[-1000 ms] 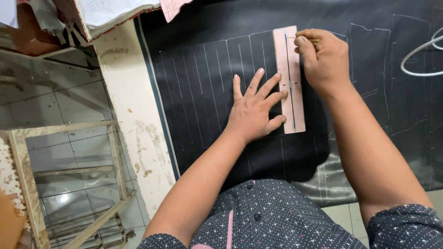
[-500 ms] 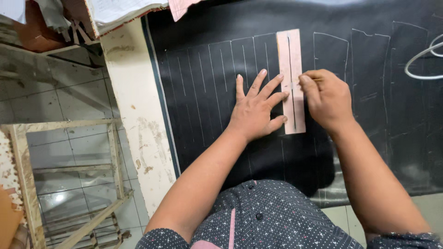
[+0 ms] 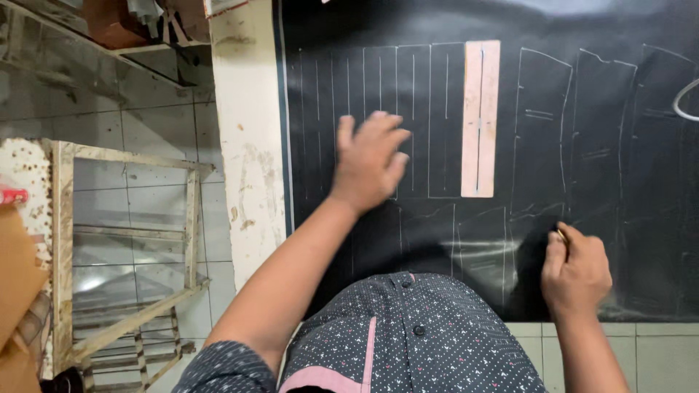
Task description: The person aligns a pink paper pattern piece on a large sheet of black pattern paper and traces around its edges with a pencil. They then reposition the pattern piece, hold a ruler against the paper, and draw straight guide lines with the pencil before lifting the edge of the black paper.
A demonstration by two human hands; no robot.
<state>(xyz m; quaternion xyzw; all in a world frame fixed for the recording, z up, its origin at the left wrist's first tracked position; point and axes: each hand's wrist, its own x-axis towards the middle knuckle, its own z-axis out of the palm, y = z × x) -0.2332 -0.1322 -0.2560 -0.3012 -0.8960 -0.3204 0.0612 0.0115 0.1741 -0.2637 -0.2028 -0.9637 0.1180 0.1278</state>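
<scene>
On black fabric (image 3: 582, 109), pink template (image 3: 480, 120), left hand (image 3: 368, 164) spread nearby

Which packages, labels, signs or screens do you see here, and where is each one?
No screens, signs or readable labels show.
Brown cardboard piece: far left edge, flat and plain, possibly packaging.
Small red object: left edge above the cardboard, too small to identify.
</scene>
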